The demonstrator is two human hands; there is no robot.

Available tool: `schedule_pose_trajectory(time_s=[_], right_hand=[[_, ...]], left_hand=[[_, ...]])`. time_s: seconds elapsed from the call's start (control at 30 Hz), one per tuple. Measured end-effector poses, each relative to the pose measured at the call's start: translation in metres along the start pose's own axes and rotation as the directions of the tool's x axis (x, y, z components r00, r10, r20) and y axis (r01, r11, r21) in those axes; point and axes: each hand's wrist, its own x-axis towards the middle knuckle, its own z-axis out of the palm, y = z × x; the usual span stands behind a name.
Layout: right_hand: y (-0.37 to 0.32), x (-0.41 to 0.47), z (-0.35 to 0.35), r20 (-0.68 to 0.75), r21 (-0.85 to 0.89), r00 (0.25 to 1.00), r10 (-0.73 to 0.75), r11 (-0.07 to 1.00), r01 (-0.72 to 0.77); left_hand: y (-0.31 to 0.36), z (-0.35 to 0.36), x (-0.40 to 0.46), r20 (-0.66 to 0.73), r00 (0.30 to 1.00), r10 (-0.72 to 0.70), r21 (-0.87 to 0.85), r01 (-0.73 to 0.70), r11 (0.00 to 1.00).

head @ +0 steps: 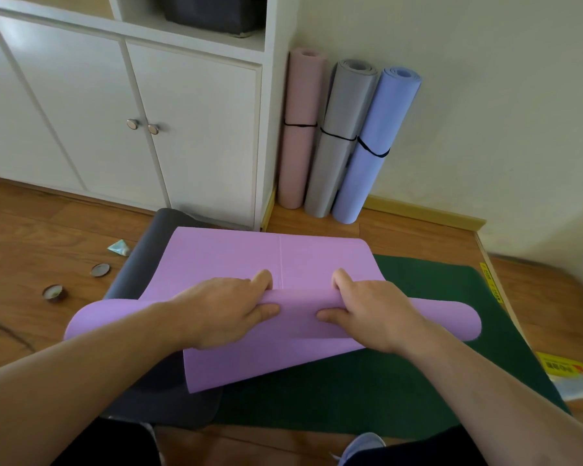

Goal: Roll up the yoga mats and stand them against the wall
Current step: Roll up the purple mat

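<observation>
I see my left hand (228,312) and right hand (372,314) side by side, fingers (261,277) curled around the purple mat's (236,257) rolled fold; three rolled mats (334,136) stand at the wall beyond my right fingers.

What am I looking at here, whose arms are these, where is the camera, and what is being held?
One picture, from a camera worn on a person's head, looking down at their bare hands; there is no robot. The left hand and right hand curl their fingers round the started roll of a purple mat. It lies over a dark grey mat and a green mat on the wooden floor. Three rolled mats, pink, grey and blue, already stand against the wall.
</observation>
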Motion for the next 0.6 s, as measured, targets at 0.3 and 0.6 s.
schedule_pose_trajectory(time_s=[0.3,0.6], right_hand=[[-0.008,0.002,-0.001,-0.076,0.111,0.997,-0.013,0.994,0.021],[-0.014,0.002,0.0,-0.112,-0.036,0.993,-0.029,0.999,0.025]], left_hand=[[0.004,0.014,0.002,-0.173,0.964,-0.203,0.141,0.229,0.963],[0.011,0.024,0.003,-0.217,0.957,-0.194,0.289,0.253,0.923]])
